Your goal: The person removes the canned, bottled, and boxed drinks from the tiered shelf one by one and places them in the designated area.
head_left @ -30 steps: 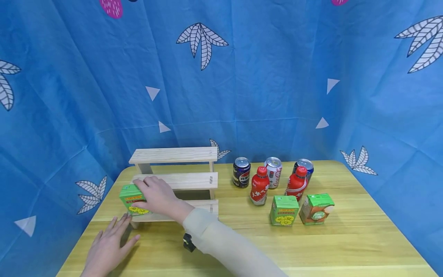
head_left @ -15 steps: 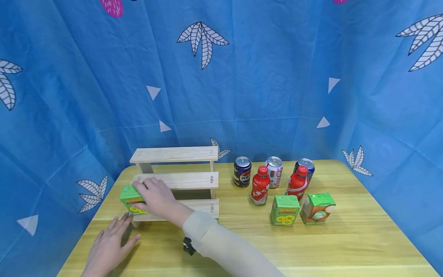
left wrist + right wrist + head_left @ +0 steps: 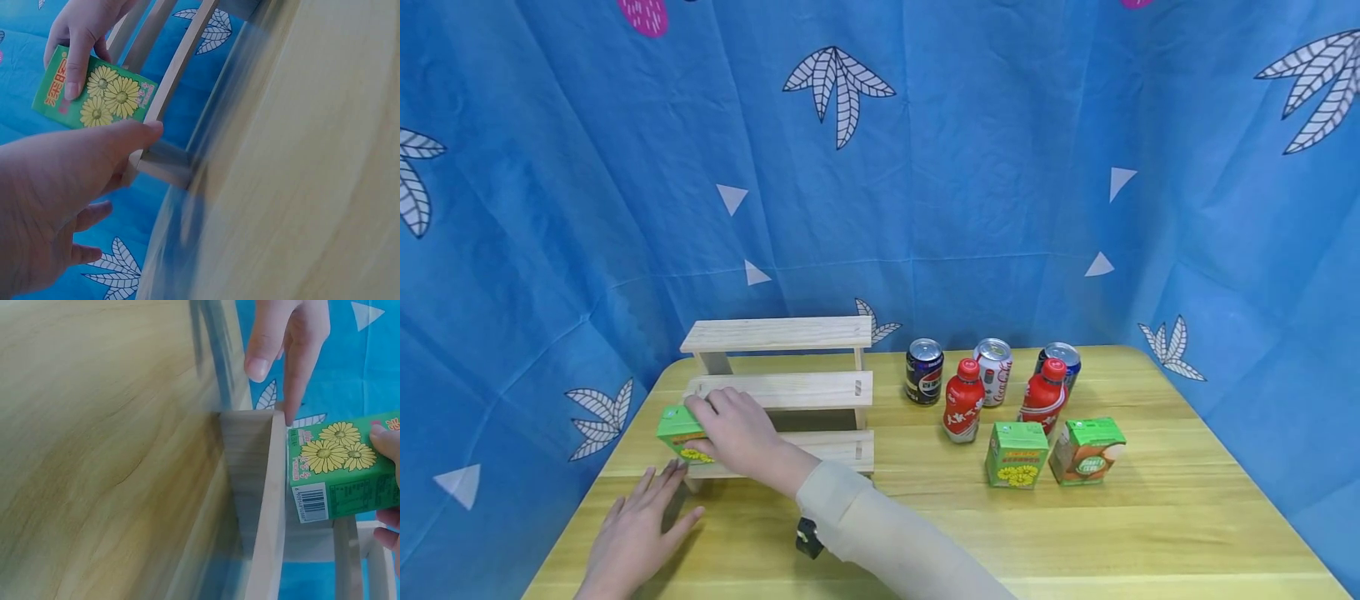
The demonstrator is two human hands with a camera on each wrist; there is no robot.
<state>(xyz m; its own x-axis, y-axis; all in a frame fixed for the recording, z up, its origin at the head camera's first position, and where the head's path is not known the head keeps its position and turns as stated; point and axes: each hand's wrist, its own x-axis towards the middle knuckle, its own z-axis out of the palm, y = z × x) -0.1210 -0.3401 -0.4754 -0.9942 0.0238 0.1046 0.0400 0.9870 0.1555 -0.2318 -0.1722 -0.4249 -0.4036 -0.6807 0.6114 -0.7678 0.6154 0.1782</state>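
Note:
In the head view my right hand (image 3: 741, 433) grips a green drink carton (image 3: 676, 427) with yellow flowers, fingers over its top and thumb on its front. The carton stands at the left end of the lowest board of a three-step wooden shelf (image 3: 831, 454). My left hand (image 3: 636, 529) lies just in front, fingers extended toward the shelf's front left corner. From the left wrist view, a left fingertip appears by the lower edge of the carton (image 3: 103, 94); contact with it is unclear. The right wrist view shows the carton's barcode side (image 3: 312, 503) above the board.
Right of the shelf stand a dark blue Pepsi can (image 3: 923, 372), a white Coca-Cola can (image 3: 993, 375), another dark can (image 3: 1070, 357), red bottles (image 3: 964, 404) (image 3: 1043, 400), a flowered green carton (image 3: 1017, 457) and a green-brown carton (image 3: 1086, 452). A blue curtain (image 3: 1000, 208) hangs behind the wooden table (image 3: 1150, 533).
My right hand and the top of the carton have sunk slightly, with a small shift left. The left hand stays in place.

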